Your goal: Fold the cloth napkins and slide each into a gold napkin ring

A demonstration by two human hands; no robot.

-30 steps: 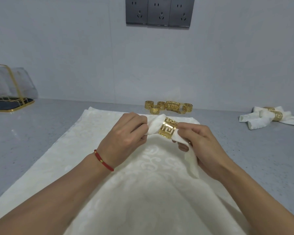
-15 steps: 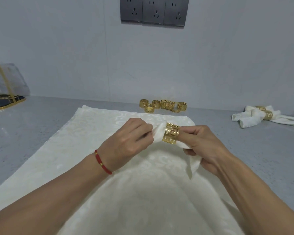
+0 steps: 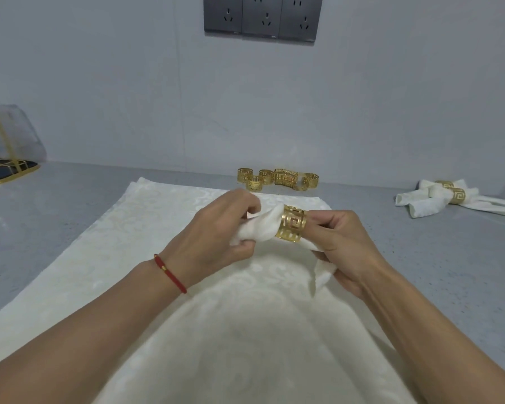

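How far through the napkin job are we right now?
Done: two ringed napkins lie at the right. In hand: the left hand grips a rolled napkin while the right hand holds its gold ring partway along. Left: spare rings wait by the wall; a large cloth lies spread underneath.

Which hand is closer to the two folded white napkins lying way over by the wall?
Right. The right hand is on the folded white napkins' side, holding a gold cut-out napkin ring. The left hand is farther away, beyond that ring.
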